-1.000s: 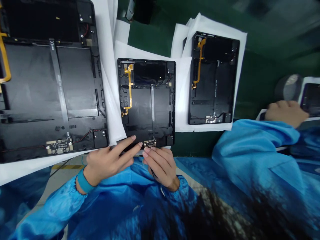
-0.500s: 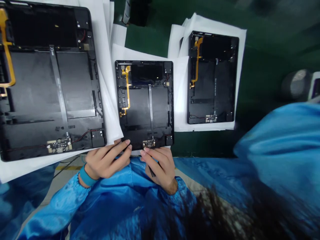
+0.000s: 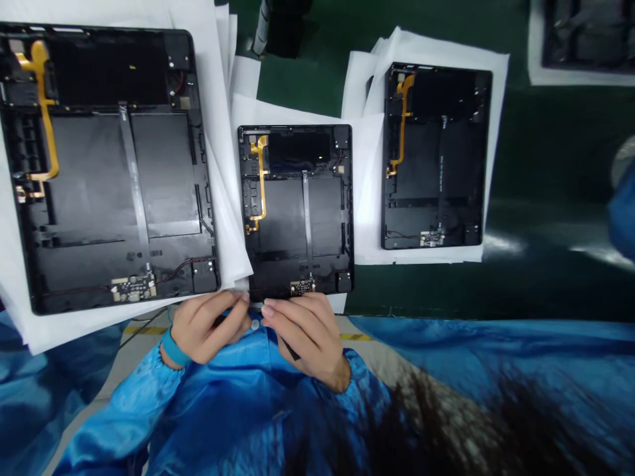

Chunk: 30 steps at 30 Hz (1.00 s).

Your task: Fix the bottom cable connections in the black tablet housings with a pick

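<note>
Left hand [image 3: 211, 327]: curled just below the tablet housing; I cannot tell whether it holds anything.
Right hand [image 3: 305, 340]: clenched on a thin black tool [image 3: 292, 350], keeping its tip low.
Tablet housing [image 3: 285, 231]: lying on white sheets [image 3: 370, 165], probably as padding.

L hand [image 3: 211, 328] and R hand [image 3: 307, 340] low center, side by side – fingers curled in, L fingertips [image 3: 243, 299] just beside R fingertips [image 3: 268, 309]. L wrist [image 3: 171, 345] banded teal, R wrist [image 3: 337, 377] bent; blue sleeves [image 3: 119, 413] angle in from bottom.
</note>
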Available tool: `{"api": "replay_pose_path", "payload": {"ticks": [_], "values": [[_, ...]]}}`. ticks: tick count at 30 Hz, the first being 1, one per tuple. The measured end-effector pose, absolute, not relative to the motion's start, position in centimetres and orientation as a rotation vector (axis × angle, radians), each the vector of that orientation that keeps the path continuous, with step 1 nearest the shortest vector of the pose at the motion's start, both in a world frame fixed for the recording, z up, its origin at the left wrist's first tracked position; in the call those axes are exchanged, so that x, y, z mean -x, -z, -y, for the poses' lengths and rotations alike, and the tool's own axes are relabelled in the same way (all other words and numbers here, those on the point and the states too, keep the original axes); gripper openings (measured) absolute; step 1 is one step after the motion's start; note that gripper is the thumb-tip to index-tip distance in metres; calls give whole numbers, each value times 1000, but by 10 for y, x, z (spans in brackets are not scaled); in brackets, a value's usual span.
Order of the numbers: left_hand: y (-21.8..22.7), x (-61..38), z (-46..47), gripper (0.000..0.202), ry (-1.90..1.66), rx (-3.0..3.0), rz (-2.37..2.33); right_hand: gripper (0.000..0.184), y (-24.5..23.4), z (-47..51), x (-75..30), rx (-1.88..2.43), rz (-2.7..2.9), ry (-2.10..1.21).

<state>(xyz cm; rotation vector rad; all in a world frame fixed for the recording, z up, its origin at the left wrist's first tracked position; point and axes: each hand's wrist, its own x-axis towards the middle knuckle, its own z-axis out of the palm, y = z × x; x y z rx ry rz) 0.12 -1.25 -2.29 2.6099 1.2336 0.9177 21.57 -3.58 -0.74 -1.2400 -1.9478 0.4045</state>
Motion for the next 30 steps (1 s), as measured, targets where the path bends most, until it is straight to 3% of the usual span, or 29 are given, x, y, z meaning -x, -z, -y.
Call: {"api": "replay_pose_path", "payload": {"ticks": [4,18,20,25,30], "values": [[20,-4,4,17,-977,-2795,-1070,22,9,29,-211,1207,1916,-402],[23,-5,-2,10,-1034,-2872,-1026,31,12,28,-209,1215,1816,-461],[24,-5,-3,11,-1051,-2868,-1036,25,7,30,-216,1233,1733,-487],[20,-10,0,8,-1056,-2828,-1114,24,-17,32,-247,1621,1311,-506],[15,-10,14,14,-1106,-2538,-1590,26,-38,29,-275,2011,1072,-821]]}}
